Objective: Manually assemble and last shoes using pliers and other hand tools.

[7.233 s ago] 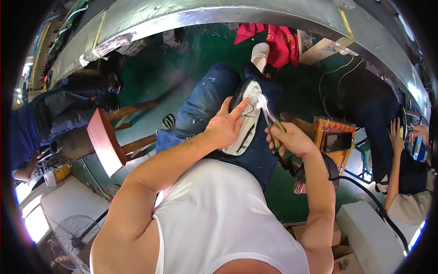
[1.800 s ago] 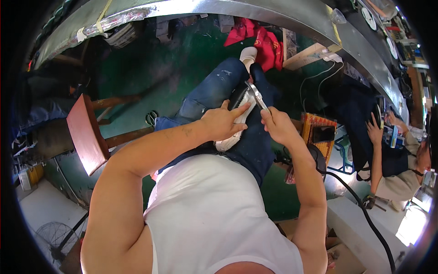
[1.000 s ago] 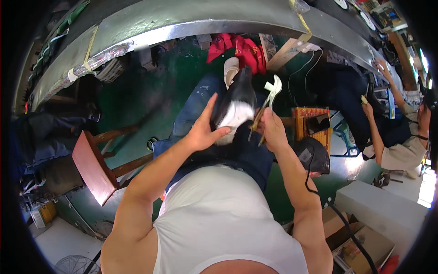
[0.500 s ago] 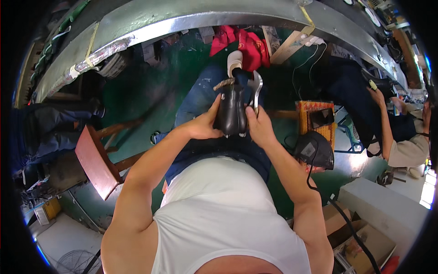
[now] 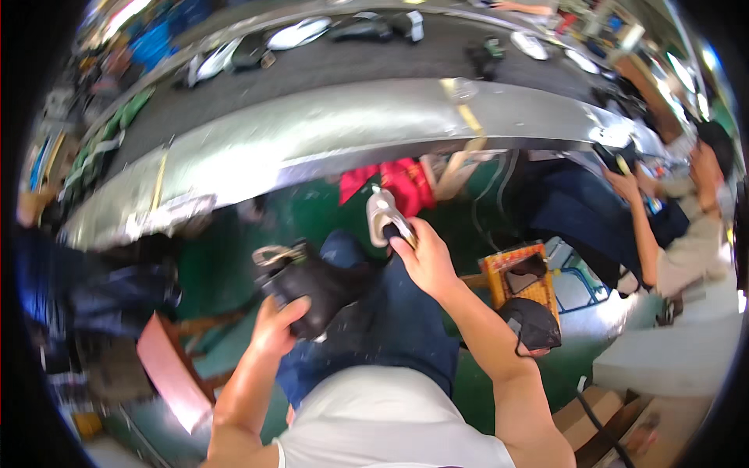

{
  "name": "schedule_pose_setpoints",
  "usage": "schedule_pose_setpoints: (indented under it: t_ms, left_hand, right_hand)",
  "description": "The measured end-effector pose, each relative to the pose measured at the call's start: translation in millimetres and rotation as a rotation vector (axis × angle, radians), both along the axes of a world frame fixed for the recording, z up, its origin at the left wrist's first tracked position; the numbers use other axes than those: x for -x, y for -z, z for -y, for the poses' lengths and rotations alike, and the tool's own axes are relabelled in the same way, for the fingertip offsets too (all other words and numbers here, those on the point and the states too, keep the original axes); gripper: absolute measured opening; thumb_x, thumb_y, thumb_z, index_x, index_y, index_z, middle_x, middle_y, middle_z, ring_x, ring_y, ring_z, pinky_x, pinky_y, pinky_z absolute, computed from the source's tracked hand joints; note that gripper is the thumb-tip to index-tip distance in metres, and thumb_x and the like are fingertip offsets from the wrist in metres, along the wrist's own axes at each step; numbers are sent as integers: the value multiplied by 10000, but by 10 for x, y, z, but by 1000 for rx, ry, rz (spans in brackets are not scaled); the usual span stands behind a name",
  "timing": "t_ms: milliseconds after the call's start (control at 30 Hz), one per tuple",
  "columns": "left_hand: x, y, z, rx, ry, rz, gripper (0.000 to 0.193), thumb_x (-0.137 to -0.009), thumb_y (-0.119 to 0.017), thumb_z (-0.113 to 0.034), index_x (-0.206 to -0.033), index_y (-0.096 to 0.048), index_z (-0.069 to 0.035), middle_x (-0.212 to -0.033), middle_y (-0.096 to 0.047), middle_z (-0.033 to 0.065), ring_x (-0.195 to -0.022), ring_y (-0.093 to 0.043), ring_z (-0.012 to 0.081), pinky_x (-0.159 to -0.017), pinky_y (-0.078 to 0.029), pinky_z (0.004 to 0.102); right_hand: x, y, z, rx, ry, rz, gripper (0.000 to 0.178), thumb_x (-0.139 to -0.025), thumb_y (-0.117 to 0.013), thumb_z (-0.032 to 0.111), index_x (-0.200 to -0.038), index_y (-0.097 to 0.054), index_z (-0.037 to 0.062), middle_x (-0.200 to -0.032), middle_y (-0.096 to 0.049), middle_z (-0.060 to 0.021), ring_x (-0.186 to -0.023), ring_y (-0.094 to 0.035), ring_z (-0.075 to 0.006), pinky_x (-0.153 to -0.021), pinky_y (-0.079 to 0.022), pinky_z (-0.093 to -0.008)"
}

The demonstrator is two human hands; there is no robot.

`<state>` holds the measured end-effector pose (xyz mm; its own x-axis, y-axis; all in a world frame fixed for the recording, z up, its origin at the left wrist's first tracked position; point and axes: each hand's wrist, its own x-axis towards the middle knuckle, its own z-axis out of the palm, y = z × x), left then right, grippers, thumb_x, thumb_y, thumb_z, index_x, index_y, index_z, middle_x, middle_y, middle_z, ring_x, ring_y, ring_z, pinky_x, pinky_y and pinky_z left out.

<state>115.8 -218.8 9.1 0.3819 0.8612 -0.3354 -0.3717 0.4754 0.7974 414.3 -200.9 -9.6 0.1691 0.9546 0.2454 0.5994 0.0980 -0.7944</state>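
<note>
One-handed hold on the black boot (image 5: 316, 292) at left, metal tool (image 5: 404, 228) at right.
From my station I see the stool (image 5: 173, 374) first, then the left hand (image 5: 277, 324) gripping the boot above the trousers' (image 5: 374, 331) left leg; blur hides whether boot and leg touch. I judge the boot could twist free or drop if its weight swings against that single hold, and the looped cord (image 5: 277, 253) at its top could catch on the counter's (image 5: 312, 132) edge if raised too close. Farther right, the right hand (image 5: 425, 261) is closed around the tool near the pale shoe (image 5: 378, 217); a loosened grip could drop metal onto that foot.
</note>
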Motion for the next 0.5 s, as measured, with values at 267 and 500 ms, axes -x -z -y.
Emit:
schedule_pose_setpoints:
  t_ms: [267,500]
  left_hand:
    - [2,-644,-1622,-466,-371,-63,563,-877,-702,-179,-1352,-471,18,-1250,-598,130,-1115,-611,256,-953,-500,397]
    - [-703,-903,-3488,-572,-186,-103,459,-907,-685,-179,-1291,-538,25,-1202,-643,114,-1064,-646,214,-926,-509,339]
  right_hand:
    - [-636,-183,-1745,-155,123,523,457,-865,-676,350,-1185,-592,35,-1149,-599,-142,-1119,-547,-348,-943,-433,-477]
    - [-615,-44,-2225,-85,35,753,516,-932,-533,427,-1268,-546,36,-1246,-576,-143,-1219,-487,-313,-1015,-359,-498]
